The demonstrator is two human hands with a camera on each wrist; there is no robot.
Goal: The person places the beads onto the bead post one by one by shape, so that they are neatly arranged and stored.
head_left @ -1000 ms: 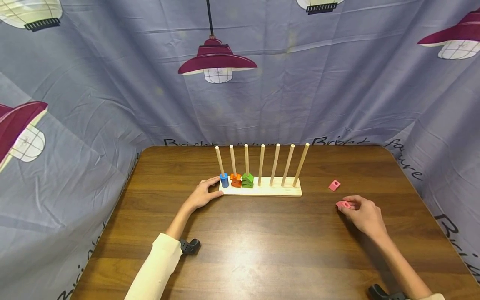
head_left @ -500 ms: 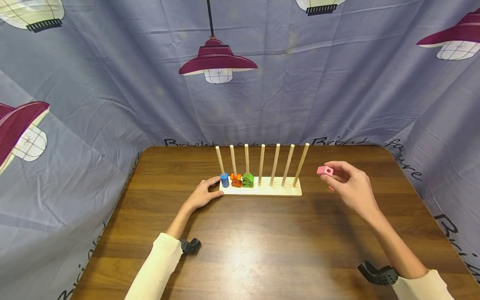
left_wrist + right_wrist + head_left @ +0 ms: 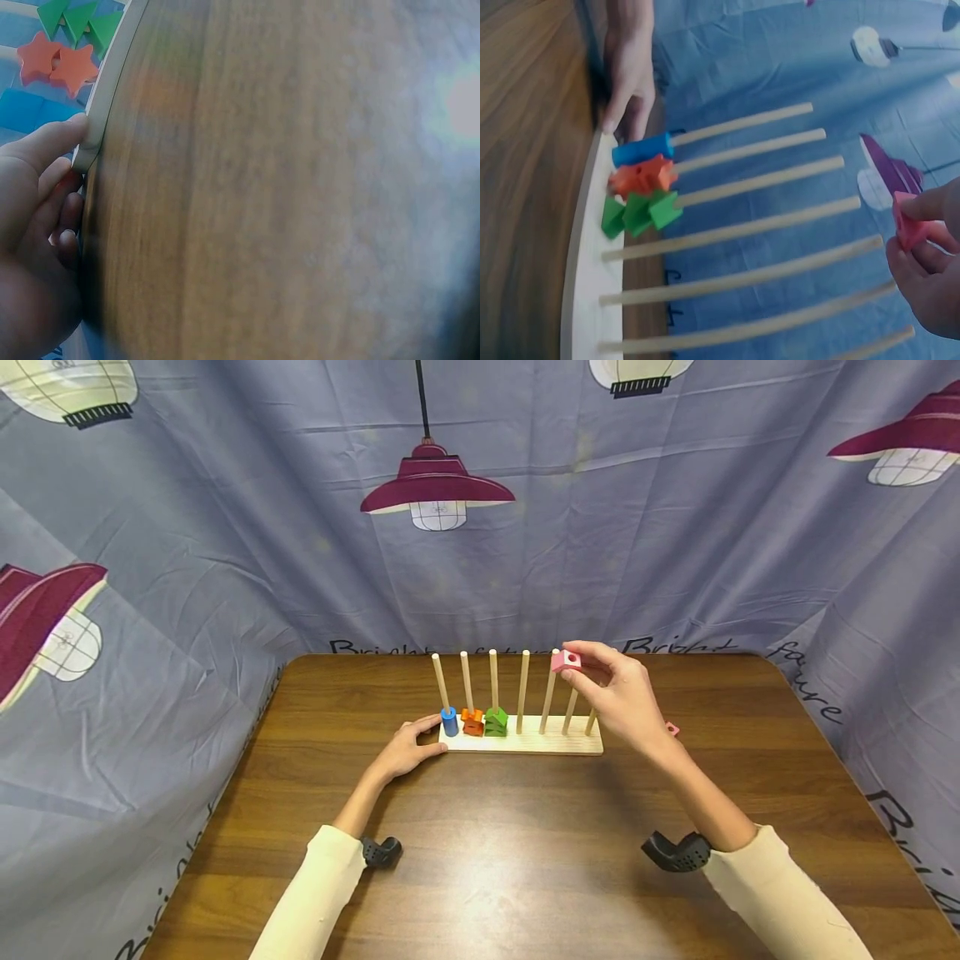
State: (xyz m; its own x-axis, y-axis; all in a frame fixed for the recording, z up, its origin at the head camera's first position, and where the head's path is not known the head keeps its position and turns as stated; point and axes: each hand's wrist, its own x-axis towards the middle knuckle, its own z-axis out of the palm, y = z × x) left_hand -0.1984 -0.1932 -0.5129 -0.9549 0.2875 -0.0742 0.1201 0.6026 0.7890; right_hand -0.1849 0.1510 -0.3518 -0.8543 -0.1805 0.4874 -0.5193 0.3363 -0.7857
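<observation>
A wooden peg board (image 3: 551, 743) with several upright pegs stands on the table. A blue cylinder (image 3: 449, 723) sits on its leftmost peg. Beside it come orange star-shaped beads (image 3: 643, 175) and green zigzag-edged beads (image 3: 643, 213), each on their own peg. My left hand (image 3: 405, 748) grips the board's left end, thumb at the near corner and fingers around the end. Between thumb and fingertips, my right hand (image 3: 624, 695) pinches a pink bead (image 3: 566, 661) with a round hole. That bead is raised near the tops of the right-hand pegs, apart from the fourth peg.
Another pink bead (image 3: 672, 728) lies on the brown wooden table (image 3: 480, 835) right of the board, partly hidden by my right hand. A patterned curtain (image 3: 480, 577) hangs behind the table and along both sides.
My right hand has lifted the pink bead off the table and carried it left and up, over to the pegs. My left hand has stayed at the board's end.
</observation>
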